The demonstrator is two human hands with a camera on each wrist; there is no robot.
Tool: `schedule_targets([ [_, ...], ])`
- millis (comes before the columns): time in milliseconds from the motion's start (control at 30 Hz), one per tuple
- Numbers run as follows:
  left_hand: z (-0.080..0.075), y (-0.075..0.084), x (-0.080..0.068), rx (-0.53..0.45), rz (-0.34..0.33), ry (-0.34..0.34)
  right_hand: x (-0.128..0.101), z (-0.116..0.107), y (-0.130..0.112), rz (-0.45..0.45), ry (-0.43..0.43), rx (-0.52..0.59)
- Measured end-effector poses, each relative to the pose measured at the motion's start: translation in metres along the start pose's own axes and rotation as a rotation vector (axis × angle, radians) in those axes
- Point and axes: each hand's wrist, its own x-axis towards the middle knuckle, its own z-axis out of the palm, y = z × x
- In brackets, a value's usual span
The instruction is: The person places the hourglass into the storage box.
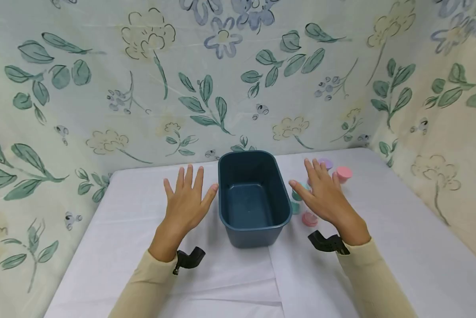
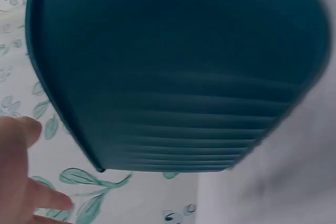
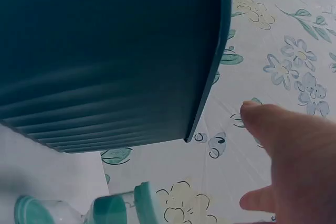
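Note:
A dark teal plastic tub [image 1: 254, 194] stands empty in the middle of the white table [image 1: 122, 247]; its ribbed wall fills the left wrist view [image 2: 178, 66] and the right wrist view [image 3: 105, 51]. My left hand [image 1: 187, 198] hovers flat with spread fingers just left of the tub, holding nothing. My right hand [image 1: 321, 192] hovers flat on the tub's right, above several small round pots: a pink one [image 1: 344, 173], a purple one [image 1: 326, 164], a pink lid [image 1: 309, 218] and teal ones [image 1: 297, 194], also seen as teal pots [image 3: 110, 208]. Part of the pots is hidden by the hand.
Floral cloth [image 1: 230, 79] hangs behind and on both sides of the table, closing it in. White table surface lies in front of the tub and at the left. Black camera mounts sit on both wrists.

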Motion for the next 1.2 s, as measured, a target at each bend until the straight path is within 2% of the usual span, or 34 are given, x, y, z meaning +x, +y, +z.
schedule_targets([
  [100, 0.008, -0.003, 0.005, -0.053, 0.048, 0.085, 0.002, -0.002, 0.008, -0.027, -0.001, 0.08],
  [200, 0.016, -0.005, 0.009, -0.119, 0.095, 0.136, 0.0, -0.007, 0.014, -0.058, 0.005, 0.147],
  [333, 0.019, -0.005, 0.014, -0.245, 0.139, 0.152, -0.003, -0.011, 0.019, -0.12, 0.099, 0.193],
  [467, 0.022, -0.005, 0.018, -0.39, 0.218, 0.153, -0.004, -0.011, 0.023, -0.16, 0.183, 0.24],
  [600, 0.03, -0.004, 0.018, -0.49, 0.289, 0.147, -0.012, -0.008, 0.029, -0.149, 0.215, 0.254],
  [700, 0.037, -0.001, 0.018, -0.573, 0.324, 0.171, -0.02, -0.007, 0.036, -0.131, 0.22, 0.245],
  [867, 0.046, 0.004, 0.023, -0.687, 0.344, 0.223, -0.029, -0.007, 0.046, -0.116, 0.222, 0.246],
  [1100, 0.058, 0.001, 0.021, -0.763, 0.31, 0.203, -0.03, 0.002, 0.054, -0.101, 0.197, 0.3],
  [1200, 0.063, 0.0, 0.02, -0.802, 0.319, 0.199, -0.031, 0.007, 0.057, -0.098, 0.184, 0.318],
])
